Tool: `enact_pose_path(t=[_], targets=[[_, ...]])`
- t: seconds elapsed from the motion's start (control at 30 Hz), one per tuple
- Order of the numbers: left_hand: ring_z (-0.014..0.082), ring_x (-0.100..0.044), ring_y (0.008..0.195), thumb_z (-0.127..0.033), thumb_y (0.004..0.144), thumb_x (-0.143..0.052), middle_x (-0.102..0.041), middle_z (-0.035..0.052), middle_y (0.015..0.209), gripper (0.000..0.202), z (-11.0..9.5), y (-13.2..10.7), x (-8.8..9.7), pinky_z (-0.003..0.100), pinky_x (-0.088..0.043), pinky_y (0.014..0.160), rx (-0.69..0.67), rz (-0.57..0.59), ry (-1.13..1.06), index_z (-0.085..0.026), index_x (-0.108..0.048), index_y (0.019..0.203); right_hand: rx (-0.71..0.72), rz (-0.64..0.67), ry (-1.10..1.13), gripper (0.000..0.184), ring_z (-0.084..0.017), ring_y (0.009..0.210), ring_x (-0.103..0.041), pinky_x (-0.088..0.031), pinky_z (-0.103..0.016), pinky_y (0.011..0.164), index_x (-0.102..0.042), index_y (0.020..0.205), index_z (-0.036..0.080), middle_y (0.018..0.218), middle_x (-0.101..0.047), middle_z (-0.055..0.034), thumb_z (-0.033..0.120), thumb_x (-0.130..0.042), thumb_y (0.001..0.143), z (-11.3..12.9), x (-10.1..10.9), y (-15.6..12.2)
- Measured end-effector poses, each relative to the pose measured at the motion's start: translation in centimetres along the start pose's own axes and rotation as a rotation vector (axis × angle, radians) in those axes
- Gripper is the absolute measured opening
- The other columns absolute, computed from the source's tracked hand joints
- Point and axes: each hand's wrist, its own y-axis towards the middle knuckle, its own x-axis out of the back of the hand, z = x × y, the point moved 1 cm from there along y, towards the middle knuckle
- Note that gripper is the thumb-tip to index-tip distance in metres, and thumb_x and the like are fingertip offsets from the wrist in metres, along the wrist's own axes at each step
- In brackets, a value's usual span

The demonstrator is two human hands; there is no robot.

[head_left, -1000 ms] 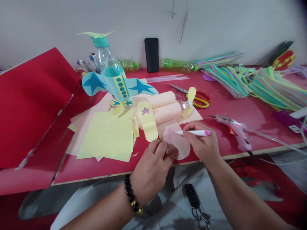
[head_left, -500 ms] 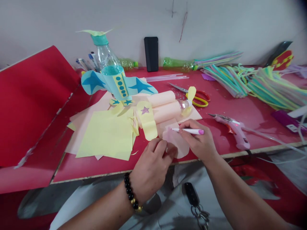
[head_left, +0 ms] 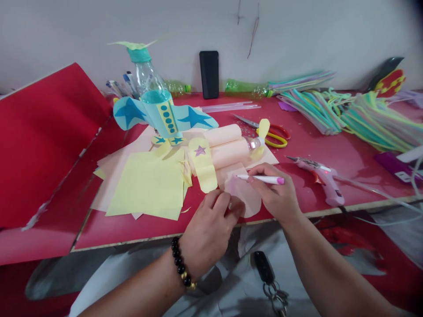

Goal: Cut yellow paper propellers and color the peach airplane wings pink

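Observation:
My right hand (head_left: 276,189) grips a white felt-tip pen (head_left: 266,179) with a purple end, its tip on a pale pink paper cutout (head_left: 251,200). A faint purple patch shows on that cutout. The curled fingers of my left hand (head_left: 213,220) hold the cutout's left edge at the table's front edge; the fingertips are partly hidden. Just beyond lies a yellow paper wing (head_left: 204,169) with a purple star. It touches a bottle wrapped in pale pink paper (head_left: 229,154), with yellow blades at its cap (head_left: 262,141).
A bottle plane (head_left: 158,110) with blue wings stands behind yellow paper sheets (head_left: 145,187). Scissors (head_left: 271,134), a glue gun (head_left: 320,176) and bundled pipe cleaners (head_left: 313,110) lie to the right. A black phone (head_left: 209,75) leans on the wall; a red board (head_left: 49,141) is left.
The pen in my right hand has shifted slightly to the right over the pink cutout. My left hand stays in place. The whole view has moved very slightly.

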Motion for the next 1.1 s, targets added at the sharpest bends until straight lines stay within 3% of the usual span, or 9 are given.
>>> enact_pose_path(t=[0.37,0.77,1.1], targets=[[0.0225,-0.044,0.11,-0.013,0.092,-0.042,-0.052,0.0067,0.116,0.028,-0.08,0.1,0.23,0.04,-0.039,0.103,-0.001,0.001,0.002,-0.018,-0.052,0.118,0.027,0.045,-0.01,0.003,-0.013,0.062,-0.053,-0.039,-0.024,0.057,-0.061,0.081,0.02,0.071,-0.061,0.0018,0.021,-0.059,0.082,-0.02,-0.18,0.19],[0.023,-0.043,0.112,-0.01,0.09,-0.042,-0.051,0.0074,0.114,0.032,-0.05,0.04,0.17,0.04,-0.04,0.103,0.031,0.006,-0.037,-0.019,-0.05,0.12,-0.03,-0.048,0.042,0.013,-0.012,0.054,-0.045,-0.032,-0.026,0.05,-0.055,0.064,0.02,0.058,-0.052,0.0036,0.011,-0.055,0.075,-0.15,0.33,-0.16],[0.0233,-0.042,0.112,-0.014,0.092,-0.041,-0.05,0.0073,0.116,0.028,-0.06,0.06,0.12,0.038,-0.037,0.105,0.016,0.017,-0.011,-0.017,-0.051,0.119,-0.028,-0.06,0.036,0.014,-0.012,0.056,-0.047,-0.034,-0.027,0.052,-0.056,0.065,0.02,0.06,-0.053,0.0034,0.011,-0.055,0.076,-0.18,0.26,-0.15]])
